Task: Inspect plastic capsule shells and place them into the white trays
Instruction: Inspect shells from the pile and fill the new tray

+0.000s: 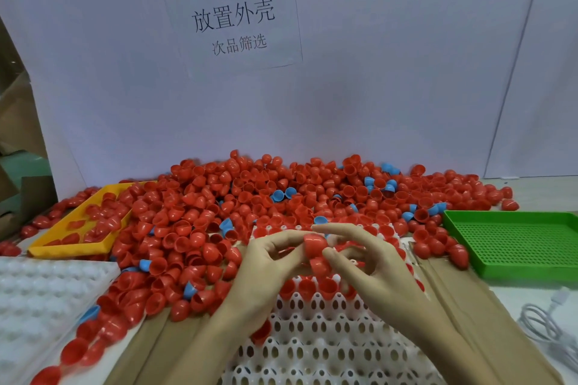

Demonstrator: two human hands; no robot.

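Observation:
A big heap of red capsule shells (237, 209), with a few blue ones mixed in, covers the back of the table. In front of me lies a white tray (316, 350) with egg-shaped holes; several red shells sit in its far rows. Above it, my left hand (266, 269) and my right hand (372, 262) meet around a red shell (316, 245). Fingers of both hands pinch it, and more red shells (320, 269) show just beneath it between the hands.
A yellow tray (43, 247) at the left holds a few red shells. A green perforated tray (513, 244) stands at the right. Another white tray (40, 297) lies at the near left. A white cable (544, 325) is coiled at the near right. A white wall bears a paper sign.

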